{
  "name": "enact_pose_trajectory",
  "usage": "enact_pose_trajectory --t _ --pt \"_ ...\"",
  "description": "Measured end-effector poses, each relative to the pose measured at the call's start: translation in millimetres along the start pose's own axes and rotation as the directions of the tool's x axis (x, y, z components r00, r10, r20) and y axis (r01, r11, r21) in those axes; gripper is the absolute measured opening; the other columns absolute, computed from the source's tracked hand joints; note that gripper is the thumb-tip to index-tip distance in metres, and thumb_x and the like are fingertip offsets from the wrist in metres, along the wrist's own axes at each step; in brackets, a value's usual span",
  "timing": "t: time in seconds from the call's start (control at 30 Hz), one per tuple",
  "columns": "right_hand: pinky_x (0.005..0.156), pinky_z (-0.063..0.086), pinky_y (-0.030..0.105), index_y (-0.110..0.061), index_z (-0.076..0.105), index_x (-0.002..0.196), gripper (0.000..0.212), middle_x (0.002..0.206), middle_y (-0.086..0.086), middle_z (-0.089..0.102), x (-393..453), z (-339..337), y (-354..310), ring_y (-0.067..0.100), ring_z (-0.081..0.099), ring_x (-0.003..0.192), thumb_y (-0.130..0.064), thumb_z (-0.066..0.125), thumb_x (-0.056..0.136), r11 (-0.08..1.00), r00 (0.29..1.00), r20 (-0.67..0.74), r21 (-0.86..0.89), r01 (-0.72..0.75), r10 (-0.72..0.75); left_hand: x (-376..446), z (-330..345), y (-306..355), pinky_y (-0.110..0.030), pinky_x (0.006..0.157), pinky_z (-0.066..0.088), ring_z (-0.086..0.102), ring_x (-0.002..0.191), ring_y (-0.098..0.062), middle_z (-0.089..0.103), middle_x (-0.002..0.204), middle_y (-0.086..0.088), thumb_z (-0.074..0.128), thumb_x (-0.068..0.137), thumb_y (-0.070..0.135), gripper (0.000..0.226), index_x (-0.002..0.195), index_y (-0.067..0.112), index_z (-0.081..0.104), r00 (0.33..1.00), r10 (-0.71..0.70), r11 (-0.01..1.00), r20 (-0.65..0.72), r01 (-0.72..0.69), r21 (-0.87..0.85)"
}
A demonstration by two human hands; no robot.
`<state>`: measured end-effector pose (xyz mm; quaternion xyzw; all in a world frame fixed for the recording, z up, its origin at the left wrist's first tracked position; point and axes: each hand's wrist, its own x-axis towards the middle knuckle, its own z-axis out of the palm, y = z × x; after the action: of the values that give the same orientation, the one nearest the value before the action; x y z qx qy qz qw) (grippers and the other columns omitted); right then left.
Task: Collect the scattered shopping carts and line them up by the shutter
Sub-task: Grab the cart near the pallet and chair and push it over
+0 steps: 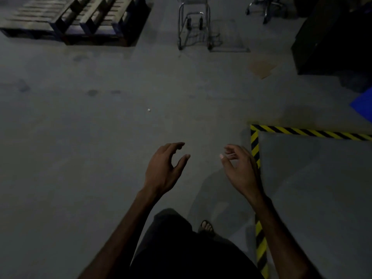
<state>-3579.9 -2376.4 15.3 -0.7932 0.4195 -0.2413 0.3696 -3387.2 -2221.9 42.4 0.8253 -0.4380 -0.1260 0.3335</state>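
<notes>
Pretty dim shot, but both hands are out in front over bare floor (100, 148) and holding nothing. The left hand (164, 170) has its fingers loosely curled and spread apart, thumb sticking out toward the other hand. The right hand (239, 170) is the same deal: fingers half bent, parted, empty. The two hands are near each other but not touching.

The cart (194, 25) is well ahead of the hands, upright, a bit closer to the right hand's line, and only its lower frame and wheels show, with the top cut off. Far ahead of the left hand sit stacked pallets (80, 19). Just beside the right hand runs striped tape (255, 146), yellow and black, marking a corner. A cardboard scrap (262, 68) lies between the tape and cart. One sandalled foot (206, 226) pokes out below the hands.
</notes>
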Motion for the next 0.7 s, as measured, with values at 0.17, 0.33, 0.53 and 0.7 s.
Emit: enact_pose_trajectory --t 0.17,0.33,0.53,0.7 --pt "0.083 0.060 0.046 -0.020 0.068 0.122 0.025 0.110 -0.004 0.069 82 7 3 0.015 0.067 0.095 -0.030 0.071 0.099 1.000 0.999 0.032 0.001 0.025 -0.025 58 -2 -22 -0.039 0.088 0.058 0.064 0.106 -0.011 0.069 0.127 0.007 0.066 0.101 0.047 0.042 0.136 0.025 0.066 0.994 -0.097 0.995 -0.053 0.095 -0.039" --pt "0.083 0.060 0.045 -0.019 0.069 0.122 0.025 0.108 -0.003 0.069 173 31 4 0.016 0.068 0.093 -0.027 0.072 0.098 0.999 0.998 0.048 -0.018 0.035 -0.034 149 1 -47 -0.039 0.086 0.058 0.065 0.102 -0.011 0.070 0.125 0.007 0.067 0.101 0.046 0.040 0.135 0.025 0.067 0.990 -0.118 0.992 -0.077 0.114 -0.061" --pt "0.082 0.060 0.045 -0.019 0.069 0.120 0.024 0.106 -0.005 0.070 293 62 -20 0.015 0.069 0.091 -0.028 0.073 0.098 1.000 1.000 0.009 -0.020 0.006 -0.006 284 -11 -69 -0.038 0.085 0.058 0.066 0.103 -0.012 0.070 0.127 0.005 0.066 0.101 0.048 0.042 0.135 0.023 0.067 0.997 -0.065 0.996 -0.043 0.063 -0.058" --pt "0.081 0.060 0.044 -0.019 0.068 0.122 0.026 0.107 -0.003 0.070 390 82 -41 0.015 0.069 0.091 -0.029 0.072 0.099 1.000 1.000 -0.024 0.000 -0.018 0.018 403 -28 -84 -0.038 0.085 0.057 0.065 0.103 -0.011 0.070 0.127 0.005 0.067 0.101 0.047 0.042 0.135 0.023 0.067 1.000 -0.018 0.998 -0.008 0.017 -0.059"
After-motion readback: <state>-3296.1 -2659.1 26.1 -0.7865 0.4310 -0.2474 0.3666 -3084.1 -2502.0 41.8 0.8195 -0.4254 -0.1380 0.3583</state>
